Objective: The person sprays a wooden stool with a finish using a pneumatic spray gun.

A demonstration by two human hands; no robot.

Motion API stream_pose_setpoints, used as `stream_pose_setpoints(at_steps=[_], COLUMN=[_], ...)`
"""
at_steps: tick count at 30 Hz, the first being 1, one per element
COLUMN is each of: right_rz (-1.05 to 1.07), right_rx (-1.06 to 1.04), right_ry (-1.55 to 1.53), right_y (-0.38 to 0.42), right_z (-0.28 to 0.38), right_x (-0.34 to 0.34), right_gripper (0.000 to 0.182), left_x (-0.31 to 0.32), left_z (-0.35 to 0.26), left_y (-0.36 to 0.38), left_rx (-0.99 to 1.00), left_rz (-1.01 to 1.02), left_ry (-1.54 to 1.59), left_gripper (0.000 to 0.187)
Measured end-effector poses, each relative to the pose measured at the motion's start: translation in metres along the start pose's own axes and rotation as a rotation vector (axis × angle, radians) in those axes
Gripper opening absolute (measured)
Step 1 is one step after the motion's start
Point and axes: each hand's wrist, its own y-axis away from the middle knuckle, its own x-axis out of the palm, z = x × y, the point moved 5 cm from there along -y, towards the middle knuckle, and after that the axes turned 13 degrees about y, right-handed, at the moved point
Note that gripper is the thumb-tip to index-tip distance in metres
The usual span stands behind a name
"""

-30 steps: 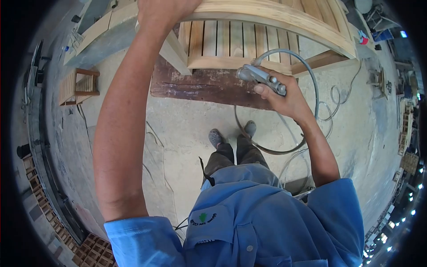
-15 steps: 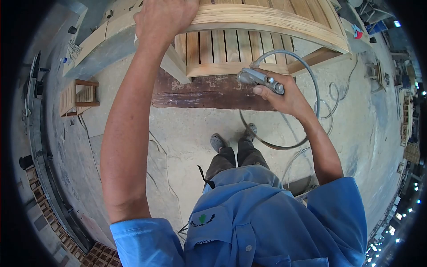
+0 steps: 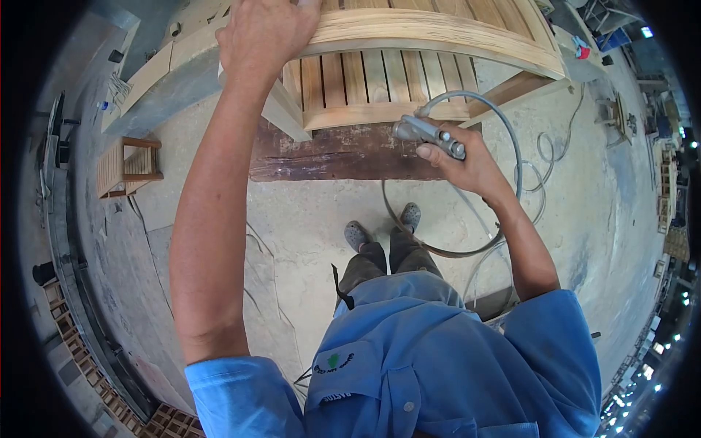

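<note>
At the top edge of the view my left hand is closed over the corner of a pale slatted wooden furniture frame, its fingertips cut off by the picture edge. My right hand is wrapped round a silver metal air tool, whose nose points left. From the tool a grey hose loops out to the right and down. The tool is just in front of the frame's lower slatted part, over a worn dark brown board beneath it.
A small slatted wooden piece stands on the concrete floor at left. Coiled hose lies on the floor at right. A long low ledge runs to the upper left. Wooden frames line the lower left.
The view has shifted slightly. My right hand and the air tool are a little lower, and the hose's lower loop has swung left and down. My left hand stays on the frame.
</note>
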Motion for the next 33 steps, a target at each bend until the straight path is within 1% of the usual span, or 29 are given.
stream_pose_setpoints(at_steps=[2, 4, 6, 8, 9, 10, 12, 13, 15, 16, 18, 20, 22, 23, 27, 29, 32, 33], right_rz=[-0.047, -0.041, -0.094, -0.313, -0.329, -0.325, -0.273, -0.269, -0.151, -0.145, -0.092, -0.139, -0.119, -0.296, -0.296, -0.129, -0.070, -0.174], right_rx=[-0.027, 0.086, 0.110, -0.030, 0.006, 0.008, 0.128, 0.131, 0.114, 0.113, 0.035, 0.041, 0.198, 0.042, 0.081, 0.172, 0.125, 0.024], right_ry=[0.018, 0.015, 0.045, 0.136, 0.104, 0.104, 0.067, 0.069, 0.025, 0.028, 0.114, 0.063, 0.101, 0.136, 0.219, 0.064, 0.101, 0.091], right_y=[-0.007, -0.024, -0.039, -0.049, -0.052, -0.053, -0.050, -0.042, -0.017, -0.007, 0.005, 0.000, -0.015, -0.026, -0.025, -0.003, 0.018, 0.014], right_z=[0.004, 0.010, -0.006, -0.004, -0.006, -0.005, -0.011, -0.009, -0.001, -0.002, 0.000, 0.002, 0.000, 0.002, -0.004, -0.002, -0.010, -0.007], right_x=[-0.005, -0.021, -0.022, -0.032, -0.034, -0.035, -0.031, -0.031, -0.026, -0.025, -0.023, -0.027, -0.039, -0.043, -0.051, -0.045, -0.036, -0.036], right_gripper=[0.052, 0.052, 0.053, 0.053, 0.054, 0.054, 0.052, 0.052, 0.049, 0.049, 0.044, 0.043, 0.044, 0.045, 0.043, 0.041, 0.040, 0.043], left_x=[0.002, 0.002, 0.002, 0.003, 0.003, 0.003, -0.001, -0.002, -0.004, -0.003, -0.002, -0.002, -0.004, -0.004, 0.003, 0.005, 0.004, 0.008], left_z=[0.001, 0.002, 0.001, 0.001, 0.002, 0.004, 0.001, -0.002, -0.004, -0.002, -0.001, -0.003, -0.004, -0.003, 0.006, 0.008, 0.011, 0.017], left_y=[-0.001, -0.004, -0.002, -0.004, -0.005, -0.007, -0.002, 0.000, 0.000, -0.001, -0.001, 0.001, 0.001, -0.001, -0.007, -0.008, -0.012, -0.014], left_rx=[0.018, 0.086, 0.090, 0.087, 0.087, 0.081, 0.063, 0.049, 0.020, -0.006, -0.015, -0.011, -0.004, 0.001, 0.019, 0.028, 0.037, 0.016], left_rz=[-0.028, -0.009, -0.017, -0.020, -0.028, -0.034, -0.035, -0.037, -0.016, -0.002, -0.006, -0.011, 0.005, 0.002, -0.010, -0.033, -0.041, 0.001], left_ry=[-0.025, 0.041, 0.034, 0.030, 0.020, 0.008, 0.001, -0.006, -0.017, -0.032, -0.045, -0.055, 0.018, 0.018, 0.011, 0.012, 0.002, -0.026], left_gripper=[0.046, 0.044, 0.045, 0.046, 0.047, 0.048, 0.049, 0.050, 0.050, 0.050, 0.050, 0.050, 0.050, 0.050, 0.048, 0.047, 0.046, 0.053])
